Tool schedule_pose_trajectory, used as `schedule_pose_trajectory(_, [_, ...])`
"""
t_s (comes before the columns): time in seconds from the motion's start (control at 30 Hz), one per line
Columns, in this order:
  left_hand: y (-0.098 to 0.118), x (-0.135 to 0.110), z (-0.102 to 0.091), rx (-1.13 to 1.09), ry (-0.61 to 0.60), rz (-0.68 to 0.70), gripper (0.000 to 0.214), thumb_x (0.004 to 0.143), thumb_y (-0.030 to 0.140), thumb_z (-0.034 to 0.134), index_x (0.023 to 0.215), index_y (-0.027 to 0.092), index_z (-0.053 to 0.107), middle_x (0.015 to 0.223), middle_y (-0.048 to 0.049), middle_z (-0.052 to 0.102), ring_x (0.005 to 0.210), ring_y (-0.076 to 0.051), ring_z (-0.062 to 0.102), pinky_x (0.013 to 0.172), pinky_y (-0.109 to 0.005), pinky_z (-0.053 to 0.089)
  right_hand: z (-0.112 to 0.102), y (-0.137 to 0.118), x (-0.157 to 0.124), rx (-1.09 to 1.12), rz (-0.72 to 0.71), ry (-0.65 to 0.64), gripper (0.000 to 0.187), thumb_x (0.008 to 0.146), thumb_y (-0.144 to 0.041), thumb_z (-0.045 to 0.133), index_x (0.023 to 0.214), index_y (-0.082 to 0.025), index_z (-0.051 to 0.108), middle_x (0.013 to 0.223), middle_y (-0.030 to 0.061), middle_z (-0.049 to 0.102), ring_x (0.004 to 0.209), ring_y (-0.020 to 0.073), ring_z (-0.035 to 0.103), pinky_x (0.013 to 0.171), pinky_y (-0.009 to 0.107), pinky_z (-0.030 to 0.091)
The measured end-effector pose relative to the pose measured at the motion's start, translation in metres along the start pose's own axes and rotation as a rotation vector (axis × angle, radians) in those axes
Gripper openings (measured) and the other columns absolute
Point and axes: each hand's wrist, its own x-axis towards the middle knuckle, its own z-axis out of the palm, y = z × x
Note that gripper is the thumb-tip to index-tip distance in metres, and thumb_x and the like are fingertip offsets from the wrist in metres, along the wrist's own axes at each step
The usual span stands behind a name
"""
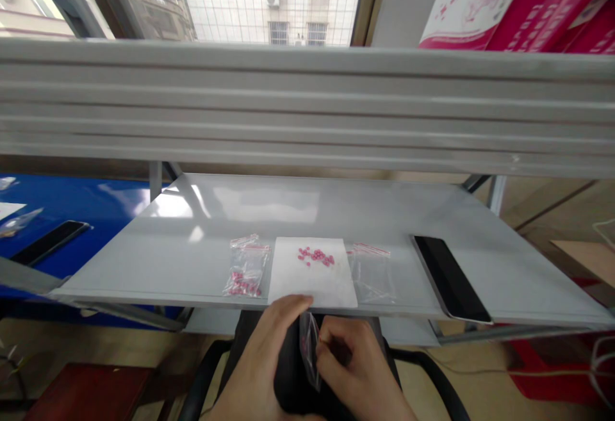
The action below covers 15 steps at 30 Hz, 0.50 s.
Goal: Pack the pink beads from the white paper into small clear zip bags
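Observation:
Below the front edge of the table, my left hand point(262, 357) is curled around one side of a small clear plastic bag point(309, 350), its index finger reaching to the top corner. The bag is upright with its mouth partly parted, and a hint of pink shows inside. My right hand point(354, 360) is closed in a pinch against the bag's right edge; a tiny reddish spot shows at the fingertips, too small to name. Above my hands, loose pink beads point(317, 255) lie scattered on a white square of paper point(307, 286).
Left of the paper lie zip bags point(247, 273) with pink beads in the lower part. To its right is a flat zip bag point(373, 273), then a dark phone point(450, 277). A grey shelf beam point(307, 107) crosses above the table. Another phone point(50, 241) rests on a blue table.

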Motion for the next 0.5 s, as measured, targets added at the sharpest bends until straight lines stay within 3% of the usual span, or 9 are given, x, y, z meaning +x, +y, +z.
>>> schedule_pose_trajectory(0.07, [-0.004, 0.001, 0.005, 0.004, -0.025, 0.019, 0.104, 0.051, 0.025, 0.095, 0.144, 0.034, 0.051, 0.138, -0.0122, 0.064, 0.125, -0.040, 0.062, 0.108, -0.055, 0.049, -0.001, 0.000, 0.001, 0.022, 0.002, -0.032, 0.016, 0.070, -0.019, 0.050, 0.056, -0.020, 0.042, 0.054, -0.0039, 0.042, 0.054, 0.0106, 0.038, 0.051, 0.024, 0.027])
schedule_pose_trajectory(0.17, [-0.015, 0.002, 0.012, 0.048, -0.008, 0.073, 0.090, 0.055, 0.022, 0.092, 0.137, 0.034, 0.056, 0.127, -0.0093, 0.072, 0.122, -0.040, 0.065, 0.112, -0.062, 0.045, -0.003, 0.002, 0.002, 0.024, 0.007, -0.023, 0.017, 0.072, -0.021, 0.051, 0.057, -0.020, 0.043, 0.054, -0.0038, 0.043, 0.053, 0.0106, 0.039, 0.051, 0.025, 0.027])
schedule_pose_trajectory(0.3, [-0.021, 0.005, 0.014, 0.116, 0.012, 0.117, 0.087, 0.057, 0.031, 0.093, 0.136, 0.031, 0.056, 0.125, -0.0112, 0.073, 0.121, -0.040, 0.066, 0.108, -0.063, 0.048, -0.008, 0.005, 0.002, 0.023, 0.024, 0.015, 0.021, 0.074, -0.024, 0.052, 0.056, -0.020, 0.044, 0.053, -0.0038, 0.042, 0.053, 0.0105, 0.037, 0.050, 0.025, 0.026])
schedule_pose_trajectory(0.5, [-0.013, 0.012, 0.018, 0.120, 0.085, 0.194, 0.077, 0.059, 0.030, 0.089, 0.129, 0.026, 0.057, 0.114, -0.0107, 0.076, 0.111, -0.037, 0.071, 0.107, -0.058, 0.051, -0.014, 0.002, 0.006, 0.139, 0.049, -0.009, 0.023, 0.077, -0.025, 0.056, 0.057, -0.021, 0.046, 0.051, -0.0027, 0.046, 0.051, 0.0113, 0.042, 0.049, 0.023, 0.029])
